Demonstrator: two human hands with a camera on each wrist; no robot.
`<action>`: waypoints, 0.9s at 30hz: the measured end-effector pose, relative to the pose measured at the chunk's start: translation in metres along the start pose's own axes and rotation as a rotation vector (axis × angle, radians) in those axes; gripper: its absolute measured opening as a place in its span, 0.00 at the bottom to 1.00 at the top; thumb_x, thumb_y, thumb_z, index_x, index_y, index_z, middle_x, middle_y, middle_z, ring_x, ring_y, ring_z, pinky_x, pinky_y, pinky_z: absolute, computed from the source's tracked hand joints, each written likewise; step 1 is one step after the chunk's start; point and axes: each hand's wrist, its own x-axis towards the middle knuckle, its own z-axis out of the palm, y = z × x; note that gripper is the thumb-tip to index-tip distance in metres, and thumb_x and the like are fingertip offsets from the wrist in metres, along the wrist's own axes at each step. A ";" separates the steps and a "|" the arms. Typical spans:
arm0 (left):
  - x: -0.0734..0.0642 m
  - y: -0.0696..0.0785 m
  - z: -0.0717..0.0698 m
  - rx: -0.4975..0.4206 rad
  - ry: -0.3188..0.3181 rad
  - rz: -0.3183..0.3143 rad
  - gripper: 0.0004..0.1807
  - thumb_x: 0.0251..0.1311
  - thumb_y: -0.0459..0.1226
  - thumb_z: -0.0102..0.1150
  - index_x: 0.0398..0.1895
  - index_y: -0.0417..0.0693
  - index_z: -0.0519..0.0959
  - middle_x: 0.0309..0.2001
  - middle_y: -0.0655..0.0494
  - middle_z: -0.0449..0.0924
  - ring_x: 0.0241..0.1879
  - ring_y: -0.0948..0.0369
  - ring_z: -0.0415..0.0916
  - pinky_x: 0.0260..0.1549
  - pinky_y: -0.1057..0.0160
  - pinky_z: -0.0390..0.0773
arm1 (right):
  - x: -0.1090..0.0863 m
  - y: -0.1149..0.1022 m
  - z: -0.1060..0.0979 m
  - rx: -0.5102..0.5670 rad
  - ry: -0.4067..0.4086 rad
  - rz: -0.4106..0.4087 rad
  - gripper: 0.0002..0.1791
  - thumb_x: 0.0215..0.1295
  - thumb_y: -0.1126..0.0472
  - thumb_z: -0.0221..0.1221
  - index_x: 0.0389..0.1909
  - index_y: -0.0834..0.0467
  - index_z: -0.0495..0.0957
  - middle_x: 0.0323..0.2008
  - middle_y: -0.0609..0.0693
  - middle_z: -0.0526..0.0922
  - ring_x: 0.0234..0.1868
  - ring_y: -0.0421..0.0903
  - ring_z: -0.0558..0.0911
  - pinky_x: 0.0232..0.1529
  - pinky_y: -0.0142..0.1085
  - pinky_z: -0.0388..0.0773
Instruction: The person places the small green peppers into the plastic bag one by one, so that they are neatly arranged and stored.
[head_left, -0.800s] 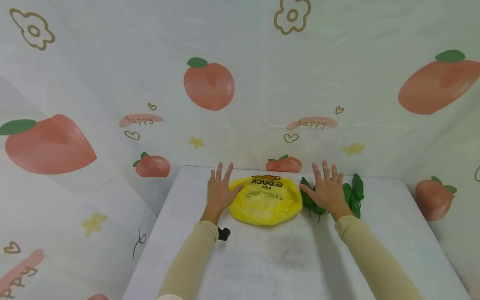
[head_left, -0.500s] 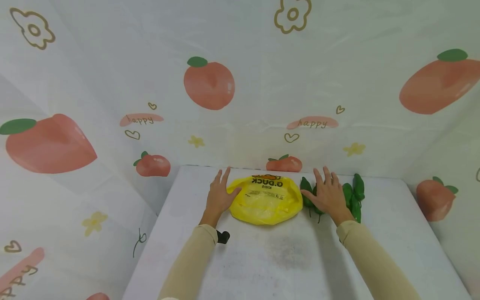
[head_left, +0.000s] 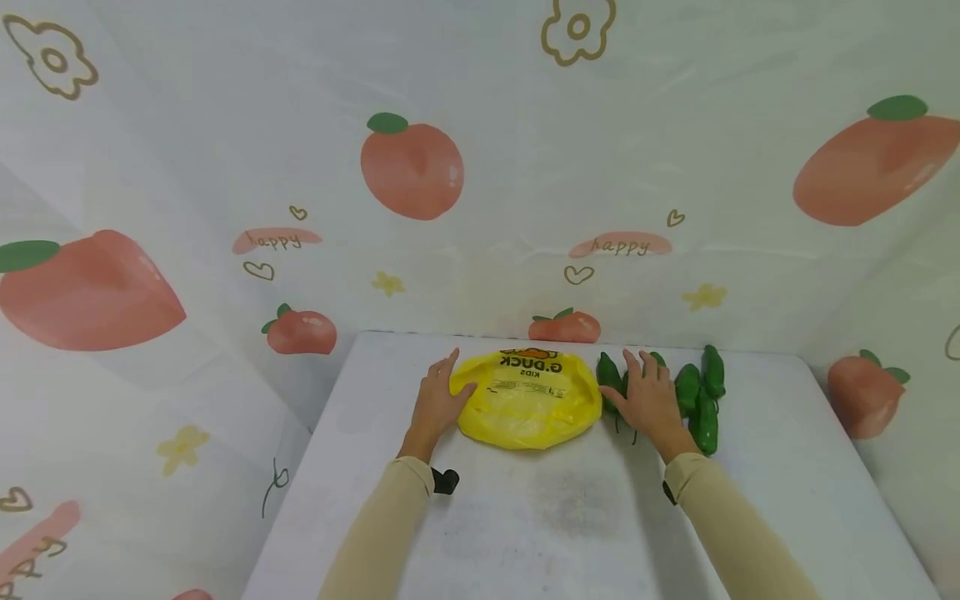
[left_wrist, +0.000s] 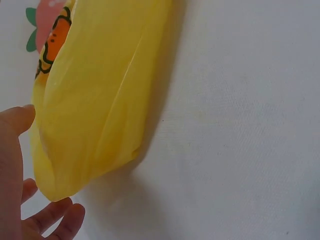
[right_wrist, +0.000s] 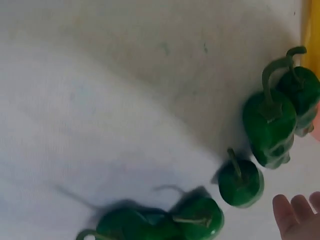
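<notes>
Head view: 1 yellow bag on white table, btwn L hand & R hand; long axis side to side, i.e. hand to hand. Bag lies R of L hand, L of R hand; L hand looks nearer, its thumb overlapping bag's L end; R thumb tip by opp. end, contact unclear. Both hands: fingers apart, loosely bent, no grip seen. Green peppers: some part-hidden by R hand, 3 to its R. Also blk. item by L cuff; fruit-print sheet behind. L wrist view: bag's end btwn thumb & fingertips, digits uncurled; touch can't be told. Bag thin, glossy, creased, sl. puffed, w/ orange print part showing; lettering reversed in head view. R wrist view: 3 fingertips only, apart from nearest pepper, holding nothing visible; full hand state n/a here; sliver of bag at far R edge, past 2 peppers.
</notes>
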 end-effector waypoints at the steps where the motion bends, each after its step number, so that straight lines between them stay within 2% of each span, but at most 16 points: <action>1: 0.001 0.000 0.002 -0.001 -0.002 -0.008 0.42 0.68 0.55 0.59 0.82 0.70 0.51 0.78 0.46 0.58 0.74 0.41 0.62 0.73 0.39 0.67 | -0.001 -0.001 0.000 0.011 0.000 0.008 0.47 0.70 0.40 0.59 0.77 0.64 0.53 0.72 0.75 0.57 0.65 0.79 0.65 0.62 0.71 0.69; 10: 0.002 -0.002 0.008 -0.050 -0.005 -0.072 0.40 0.69 0.48 0.59 0.81 0.65 0.55 0.75 0.48 0.64 0.73 0.47 0.65 0.75 0.44 0.65 | -0.001 0.000 0.008 0.083 0.037 0.039 0.42 0.72 0.45 0.59 0.74 0.67 0.58 0.67 0.75 0.62 0.64 0.75 0.66 0.64 0.69 0.67; 20: 0.000 -0.010 0.011 -0.097 0.050 -0.088 0.35 0.68 0.43 0.57 0.79 0.58 0.62 0.68 0.47 0.71 0.68 0.48 0.72 0.71 0.46 0.71 | 0.007 -0.011 0.012 0.280 -0.006 0.089 0.38 0.73 0.51 0.61 0.74 0.67 0.59 0.67 0.76 0.62 0.62 0.74 0.65 0.63 0.66 0.68; 27: -0.003 -0.012 0.013 -0.149 0.069 -0.107 0.33 0.68 0.42 0.57 0.77 0.56 0.65 0.67 0.47 0.72 0.65 0.49 0.73 0.70 0.47 0.72 | 0.012 -0.011 0.016 0.283 -0.016 0.117 0.38 0.72 0.53 0.61 0.73 0.68 0.60 0.66 0.76 0.63 0.62 0.74 0.66 0.64 0.66 0.68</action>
